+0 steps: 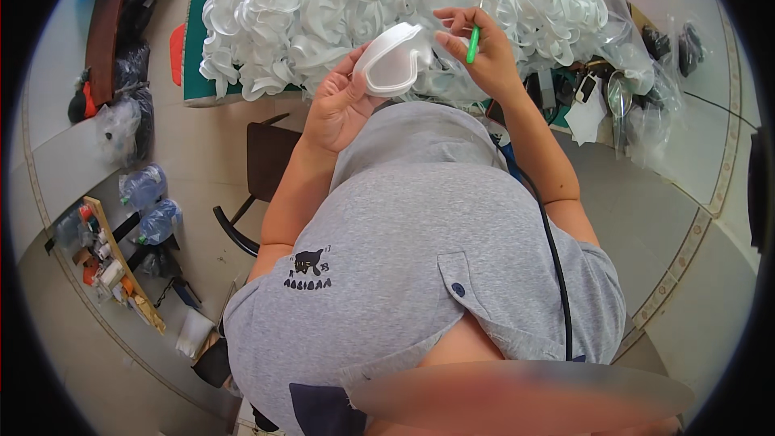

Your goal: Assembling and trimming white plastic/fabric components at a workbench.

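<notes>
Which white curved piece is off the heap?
The white curved piece in the left hand; the other pieces lie heaped on the green table.

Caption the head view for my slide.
Left hand holding a white curved frame, right hand holding a slim green tool, before a heap of white pieces.

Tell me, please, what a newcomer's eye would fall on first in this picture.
Probably the big heap of white curled pieces covering much of the green table at the top. Near its front edge, the left hand holds a white goggle-shaped piece, while the right hand, just beside it, holds a slim bright green tool.
</notes>
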`<state>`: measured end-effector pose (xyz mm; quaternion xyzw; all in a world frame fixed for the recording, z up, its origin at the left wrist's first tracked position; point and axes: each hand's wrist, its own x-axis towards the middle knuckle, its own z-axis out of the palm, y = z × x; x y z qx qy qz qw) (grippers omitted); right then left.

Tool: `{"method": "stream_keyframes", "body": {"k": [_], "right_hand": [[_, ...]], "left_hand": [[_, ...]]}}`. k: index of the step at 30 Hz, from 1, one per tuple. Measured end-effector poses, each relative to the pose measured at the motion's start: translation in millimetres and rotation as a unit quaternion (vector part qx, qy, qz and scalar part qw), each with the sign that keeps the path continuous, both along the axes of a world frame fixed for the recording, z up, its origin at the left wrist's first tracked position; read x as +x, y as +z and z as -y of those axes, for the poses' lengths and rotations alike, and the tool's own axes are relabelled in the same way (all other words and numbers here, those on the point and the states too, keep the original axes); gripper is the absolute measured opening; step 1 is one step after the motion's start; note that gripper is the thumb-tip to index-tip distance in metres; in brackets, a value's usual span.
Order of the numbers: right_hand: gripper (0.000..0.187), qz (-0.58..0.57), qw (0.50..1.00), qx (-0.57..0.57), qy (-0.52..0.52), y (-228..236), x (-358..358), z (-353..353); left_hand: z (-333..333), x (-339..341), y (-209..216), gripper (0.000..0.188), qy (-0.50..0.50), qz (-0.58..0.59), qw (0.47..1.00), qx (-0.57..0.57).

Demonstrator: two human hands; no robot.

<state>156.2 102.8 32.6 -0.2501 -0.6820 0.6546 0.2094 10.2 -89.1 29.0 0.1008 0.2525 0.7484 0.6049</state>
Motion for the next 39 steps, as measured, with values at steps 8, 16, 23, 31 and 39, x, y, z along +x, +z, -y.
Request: {"method": "stream_keyframes", "body": {"k": [8, 16, 23, 31, 39], "right_hand": [[0.018, 0.036, 0.997, 0.05, 0.047, 34, -4, 18], [0.014, -0.023, 0.978, 0.161, 0.129, 40, 7, 24], [0.01, -0.058, 0.978, 0.186, 0.071, 42, 15, 24], [0.022, -0.065, 0.954, 0.293, -0.011, 54, 32, 12], [0.017, -0.08, 0.914, 0.184, -0.354, 43, 94, -41]], "left_hand": [[-9, 12, 17, 0.052, -0.048, -0.055, 0.997, -0.014], [-22, -8, 13, 0.021, -0.181, -0.205, 0.953, -0.128], [-33, 10, 16, 0.035, -0.16, 0.178, 0.967, -0.081], [-36, 22, 18, 0.028, -0.11, -0.14, 0.979, -0.102], [-24, 4, -4, 0.035, -0.091, 0.091, 0.991, -0.02]]}}
